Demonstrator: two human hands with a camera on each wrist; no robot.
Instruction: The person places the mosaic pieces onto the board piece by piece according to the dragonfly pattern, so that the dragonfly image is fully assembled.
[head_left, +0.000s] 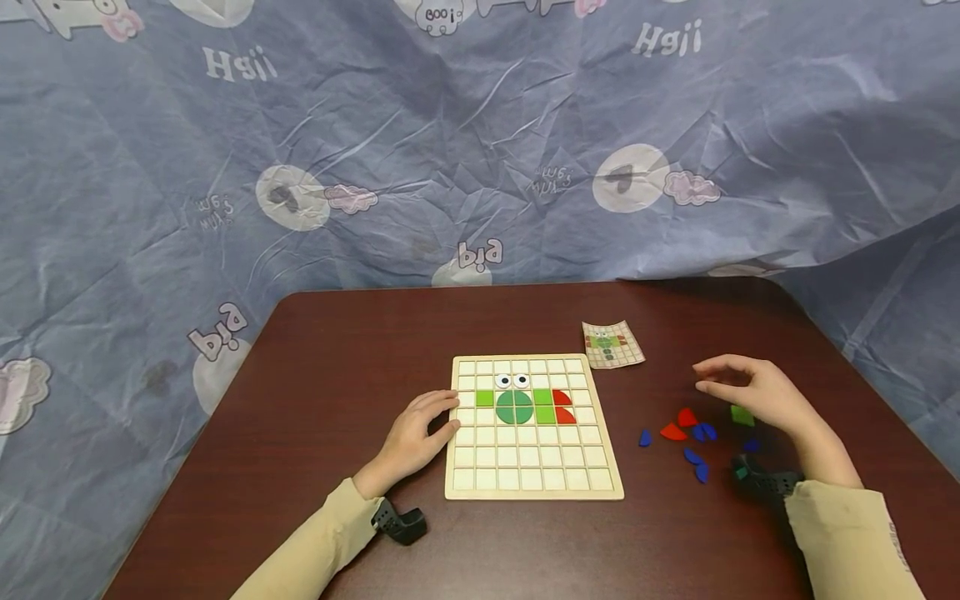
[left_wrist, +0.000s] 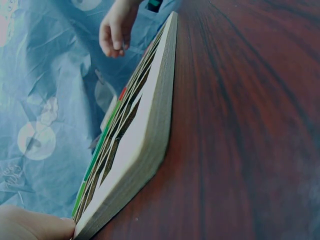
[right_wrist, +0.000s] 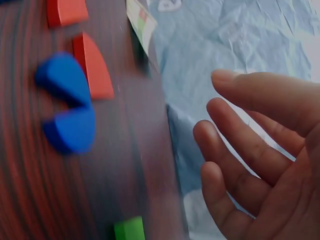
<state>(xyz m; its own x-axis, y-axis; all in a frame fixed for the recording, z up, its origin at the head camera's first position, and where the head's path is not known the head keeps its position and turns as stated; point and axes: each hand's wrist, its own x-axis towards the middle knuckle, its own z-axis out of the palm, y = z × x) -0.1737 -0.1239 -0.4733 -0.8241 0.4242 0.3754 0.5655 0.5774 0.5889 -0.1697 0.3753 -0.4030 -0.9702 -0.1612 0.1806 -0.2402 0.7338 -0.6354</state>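
A square wooden grid board (head_left: 517,482) lies mid-table, bearing green squares (head_left: 543,407), a green circle (head_left: 514,407), two red quarter-round pieces (head_left: 562,414) and two round eyes (head_left: 512,382). My left hand (head_left: 420,429) rests at the board's left edge, its fingers and thumb touching the rim. In the left wrist view the thumb (left_wrist: 42,225) meets the board's corner. Over the table's right side my right hand (head_left: 757,396) hovers with fingers slightly bent and apart, holding nothing. Loose red pieces (right_wrist: 95,70), blue pieces (right_wrist: 72,130) and a green piece (right_wrist: 130,229) lie near it.
A paper pattern card (head_left: 613,346) lies beyond the board's upper right corner, slightly curled. More blue pieces (head_left: 693,457) are scattered right of the board. A printed blue-grey cloth (head_left: 450,150) hangs behind the dark red-brown table (head_left: 337,333).
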